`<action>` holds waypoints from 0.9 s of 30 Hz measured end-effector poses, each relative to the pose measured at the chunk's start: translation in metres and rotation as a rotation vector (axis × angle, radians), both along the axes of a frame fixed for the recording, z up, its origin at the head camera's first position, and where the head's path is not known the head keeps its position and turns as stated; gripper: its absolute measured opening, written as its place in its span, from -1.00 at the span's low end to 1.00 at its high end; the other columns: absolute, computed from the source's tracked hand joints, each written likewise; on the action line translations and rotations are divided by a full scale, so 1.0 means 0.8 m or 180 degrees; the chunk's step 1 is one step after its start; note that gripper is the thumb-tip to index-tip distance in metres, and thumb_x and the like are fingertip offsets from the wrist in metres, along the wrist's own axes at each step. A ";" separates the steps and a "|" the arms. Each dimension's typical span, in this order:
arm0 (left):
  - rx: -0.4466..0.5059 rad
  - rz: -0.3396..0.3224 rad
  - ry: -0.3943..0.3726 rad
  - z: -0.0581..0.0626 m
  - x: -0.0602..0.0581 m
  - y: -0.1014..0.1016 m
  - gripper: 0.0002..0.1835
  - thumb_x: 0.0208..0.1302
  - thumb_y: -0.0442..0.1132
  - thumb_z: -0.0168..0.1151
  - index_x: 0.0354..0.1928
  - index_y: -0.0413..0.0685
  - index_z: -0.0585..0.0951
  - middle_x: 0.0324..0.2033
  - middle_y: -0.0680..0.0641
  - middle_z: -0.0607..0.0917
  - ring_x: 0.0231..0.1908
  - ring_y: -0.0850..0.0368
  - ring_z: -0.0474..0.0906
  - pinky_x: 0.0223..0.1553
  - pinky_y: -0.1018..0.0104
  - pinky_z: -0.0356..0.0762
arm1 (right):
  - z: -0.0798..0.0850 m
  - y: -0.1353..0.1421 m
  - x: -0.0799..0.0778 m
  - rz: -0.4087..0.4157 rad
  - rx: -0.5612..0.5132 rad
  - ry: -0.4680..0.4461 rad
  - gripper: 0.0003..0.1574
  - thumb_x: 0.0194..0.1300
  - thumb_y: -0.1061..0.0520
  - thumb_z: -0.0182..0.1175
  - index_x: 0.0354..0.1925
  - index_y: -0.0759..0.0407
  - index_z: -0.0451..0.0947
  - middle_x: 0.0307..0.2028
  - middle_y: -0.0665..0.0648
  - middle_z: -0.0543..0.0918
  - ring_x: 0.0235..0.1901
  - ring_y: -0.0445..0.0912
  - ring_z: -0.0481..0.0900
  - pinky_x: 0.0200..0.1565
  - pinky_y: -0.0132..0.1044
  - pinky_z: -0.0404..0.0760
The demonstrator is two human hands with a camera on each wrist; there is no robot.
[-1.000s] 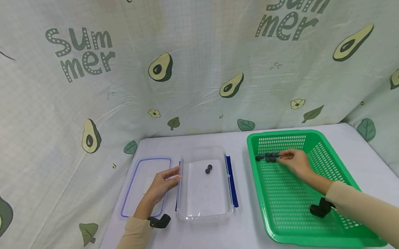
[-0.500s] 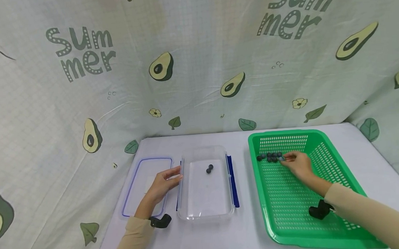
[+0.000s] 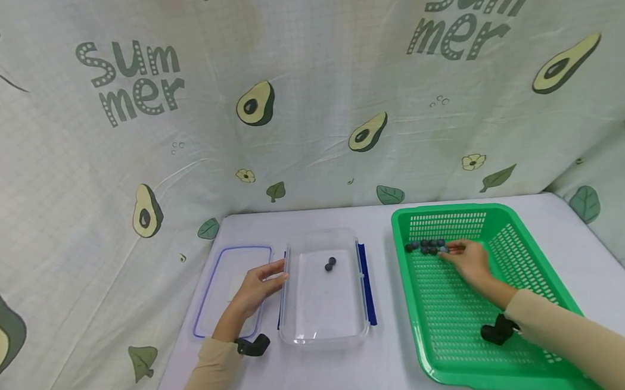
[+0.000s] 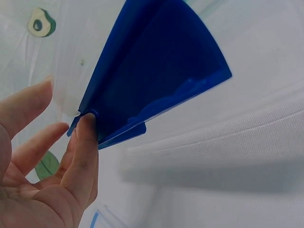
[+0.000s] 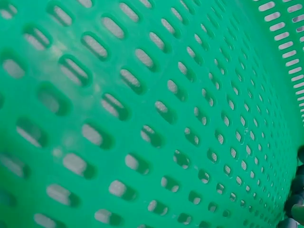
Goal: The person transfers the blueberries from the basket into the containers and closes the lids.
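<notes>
My right hand [image 3: 469, 263] reaches into the green basket [image 3: 420, 331], with thumb and fingertips pinching a blueberry [image 3: 443, 249] at the right end of a small cluster. Several more dark blueberries [image 3: 425, 243] lie along the basket's far left part. My left hand [image 3: 256, 288] is at the left side of a clear plastic box [image 3: 323, 331], fingers extended. In the left wrist view those fingers [image 4: 85, 156] touch the box's blue latch flap [image 4: 156, 61], and the thumb stands apart. Two blueberries [image 3: 330, 263] sit inside the box. The right wrist view shows mostly the basket's slotted floor.
A clear lid with a blue seal [image 3: 218, 284] lies on the white table left of the box, partly behind my left hand. Another blue latch flap [image 3: 367, 284] hangs out along the box's right side. A patterned curtain [image 3: 306, 100] closes off the back.
My right fingertips shift slightly at the cluster and a lighter blue berry now shows between them. The left hand stays at the box. The head view drifts slightly.
</notes>
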State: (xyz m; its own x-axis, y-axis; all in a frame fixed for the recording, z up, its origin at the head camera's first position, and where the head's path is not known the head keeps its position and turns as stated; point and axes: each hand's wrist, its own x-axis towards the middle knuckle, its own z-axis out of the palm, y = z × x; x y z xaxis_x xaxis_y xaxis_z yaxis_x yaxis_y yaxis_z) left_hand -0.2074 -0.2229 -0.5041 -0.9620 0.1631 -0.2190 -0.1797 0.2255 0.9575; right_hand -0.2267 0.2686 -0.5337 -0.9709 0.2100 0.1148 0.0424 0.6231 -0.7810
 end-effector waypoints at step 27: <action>0.0119 -0.0079 -0.0001 -0.003 0.000 -0.003 -0.37 0.32 -0.24 0.35 0.39 -0.23 0.41 0.32 -0.32 0.42 0.22 -0.07 0.48 0.16 0.28 0.54 | -0.011 0.005 -0.005 0.0107 -0.0261 0.0147 -0.63 0.20 0.26 0.44 -0.11 0.53 0.63 -0.28 0.39 0.72 -0.48 -0.44 0.52 -0.44 -0.60 0.53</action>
State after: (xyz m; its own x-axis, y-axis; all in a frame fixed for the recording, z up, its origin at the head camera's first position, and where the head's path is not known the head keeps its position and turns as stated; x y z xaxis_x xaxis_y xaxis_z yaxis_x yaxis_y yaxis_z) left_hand -0.2073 -0.2250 -0.5067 -0.9575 0.1951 -0.2126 -0.1748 0.1938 0.9653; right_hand -0.2305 0.2728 -0.5423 -0.9716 0.1880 0.1434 -0.0146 0.5575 -0.8301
